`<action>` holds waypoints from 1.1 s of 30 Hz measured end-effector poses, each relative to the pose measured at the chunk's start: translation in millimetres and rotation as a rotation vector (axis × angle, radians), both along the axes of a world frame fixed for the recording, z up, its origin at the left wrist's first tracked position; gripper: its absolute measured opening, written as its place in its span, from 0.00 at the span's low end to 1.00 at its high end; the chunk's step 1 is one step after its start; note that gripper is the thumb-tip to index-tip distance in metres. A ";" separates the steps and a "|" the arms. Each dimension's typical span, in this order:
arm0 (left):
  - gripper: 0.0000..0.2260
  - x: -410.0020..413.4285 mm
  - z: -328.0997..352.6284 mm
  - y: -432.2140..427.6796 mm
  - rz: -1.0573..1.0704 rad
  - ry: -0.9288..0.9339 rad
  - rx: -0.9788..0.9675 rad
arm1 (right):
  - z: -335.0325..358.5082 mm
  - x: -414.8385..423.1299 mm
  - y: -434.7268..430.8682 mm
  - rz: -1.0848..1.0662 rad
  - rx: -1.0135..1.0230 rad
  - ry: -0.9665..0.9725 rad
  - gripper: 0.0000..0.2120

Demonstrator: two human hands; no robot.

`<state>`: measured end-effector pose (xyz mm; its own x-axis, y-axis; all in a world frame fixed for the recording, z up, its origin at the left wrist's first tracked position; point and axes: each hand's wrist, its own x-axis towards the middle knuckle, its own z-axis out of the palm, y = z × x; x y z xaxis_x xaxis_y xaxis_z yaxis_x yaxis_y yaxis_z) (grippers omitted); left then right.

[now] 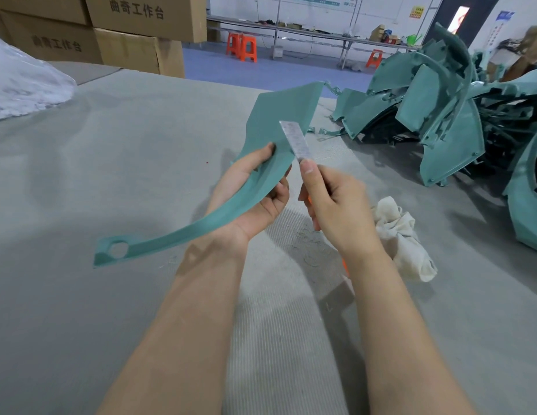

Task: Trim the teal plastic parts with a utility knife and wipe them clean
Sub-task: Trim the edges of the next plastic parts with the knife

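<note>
Grip, left: left hand (255, 193) curled round the narrow waist of a teal part (276, 115), thumb on its face, fingers behind. The part is held above the counter (111, 175), broad end up and away, its thin tail with a round hole pointing down-left. Grip, right: right hand (336, 208) clamped on a knife (294, 142), thumb at the blade's base, orange handle showing below the palm. The long blade is extended and seen against the part's face near its right edge; whether they touch cannot be told. Rag (402, 235): off-white, crumpled, on the counter just right of the right wrist. Pile (441, 115) of further teal parts: far right of the counter, well apart from the hands. Bag (21, 85), clear plastic: far left. Boxes (126, 34), cardboard: stacked top left. Stools (241, 46), orange: on the blue floor (261, 70) beyond.
</note>
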<state>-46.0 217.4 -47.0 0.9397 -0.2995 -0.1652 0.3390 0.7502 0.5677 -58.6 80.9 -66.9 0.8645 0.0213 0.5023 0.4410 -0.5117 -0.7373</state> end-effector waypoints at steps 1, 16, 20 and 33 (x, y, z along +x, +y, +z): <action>0.05 -0.2 0.1 0.0 0.005 0.000 -0.001 | -0.1 0.2 0.3 0.004 -0.003 0.001 0.25; 0.15 6.5 -6.9 7.1 0.158 0.042 -0.075 | 2.2 -10.4 17.2 0.227 -0.181 0.097 0.23; 0.08 6.5 -4.5 5.5 0.179 0.047 -0.083 | 2.5 -11.1 16.0 0.256 -0.148 0.142 0.22; 0.05 6.5 -3.6 2.8 0.284 0.076 -0.106 | 2.6 -4.8 1.6 0.125 -0.081 -0.012 0.08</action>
